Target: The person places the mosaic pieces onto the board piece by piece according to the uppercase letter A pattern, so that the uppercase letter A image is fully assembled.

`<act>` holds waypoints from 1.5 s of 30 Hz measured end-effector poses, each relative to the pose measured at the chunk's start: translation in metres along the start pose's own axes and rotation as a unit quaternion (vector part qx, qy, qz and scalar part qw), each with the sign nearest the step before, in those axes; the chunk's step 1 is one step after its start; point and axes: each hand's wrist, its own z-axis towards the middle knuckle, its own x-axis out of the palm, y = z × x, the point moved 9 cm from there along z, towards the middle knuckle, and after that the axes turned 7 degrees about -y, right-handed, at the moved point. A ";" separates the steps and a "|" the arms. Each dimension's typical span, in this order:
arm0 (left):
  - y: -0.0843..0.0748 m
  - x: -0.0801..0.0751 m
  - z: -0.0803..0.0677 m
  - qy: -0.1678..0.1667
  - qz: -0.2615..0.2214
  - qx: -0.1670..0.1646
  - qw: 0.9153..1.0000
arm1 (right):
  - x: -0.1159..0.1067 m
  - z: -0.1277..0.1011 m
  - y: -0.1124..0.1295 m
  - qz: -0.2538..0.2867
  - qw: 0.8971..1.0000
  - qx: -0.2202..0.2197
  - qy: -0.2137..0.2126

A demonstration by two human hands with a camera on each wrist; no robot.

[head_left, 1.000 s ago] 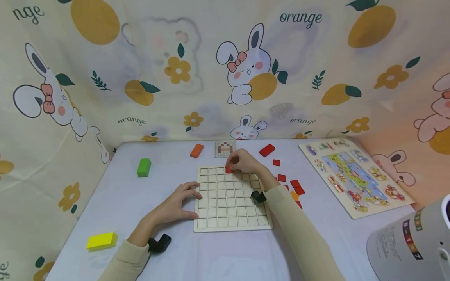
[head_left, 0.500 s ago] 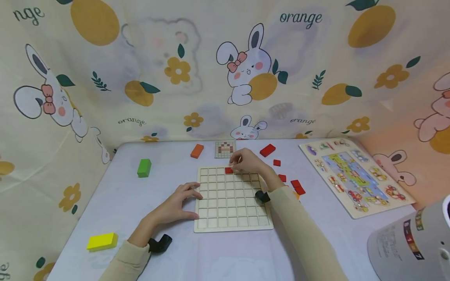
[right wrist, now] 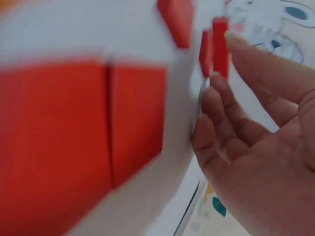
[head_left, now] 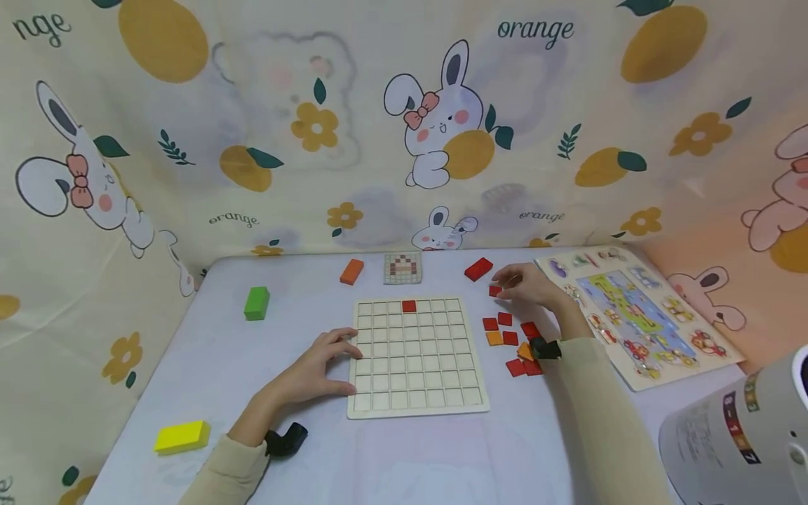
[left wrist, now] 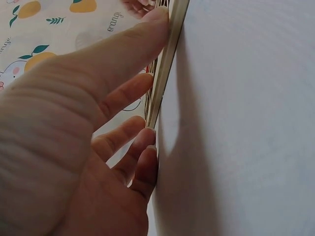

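One small red square tile [head_left: 409,306] sits in the top row of the pale wooden grid board [head_left: 416,403], fourth cell from the left, well apart from both of your hands. Your left hand [head_left: 318,365] lies flat on the table at the board's 9 o'clock edge, fingers straight and relaxed, fingertips [left wrist: 158,19] pressed against the board's thin rim [left wrist: 167,59]; it holds nothing. Your right hand [head_left: 527,285] is out at 2 o'clock from the board, over a loose small red square tile [head_left: 495,290] on the table. In the wrist view the fingers [right wrist: 221,118] are loosely bent beside a red tile standing edge-on [right wrist: 220,46], and I cannot tell whether they already pinch it or only touch it. More loose red and orange flat tiles [head_left: 505,330] are scattered at 3 o'clock from the board, just beside your right wrist.

At 12 o'clock from the board lies a small square pattern card [head_left: 402,268], with an orange wooden block [head_left: 351,271] to its left and a red wooden block [head_left: 477,268] to its right. A green wooden block [head_left: 257,303] rests at 10 o'clock, a yellow wooden block [head_left: 182,436] at 8 o'clock near your left sleeve. A colourful wooden peg puzzle board [head_left: 637,315] lies at 3 o'clock, past the tiles.
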 end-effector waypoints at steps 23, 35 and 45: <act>0.003 0.003 0.000 0.004 -0.004 -0.007 1.000 | 0.002 0.001 0.006 -0.032 0.999 -0.003 -0.004; 0.002 0.001 -0.001 -0.001 -0.006 0.002 1.000 | 0.078 -0.001 0.116 0.097 0.981 -0.117 0.123; 0.004 0.001 -0.001 0.002 -0.005 0.005 1.000 | 0.145 0.006 0.160 0.087 0.968 -0.164 0.170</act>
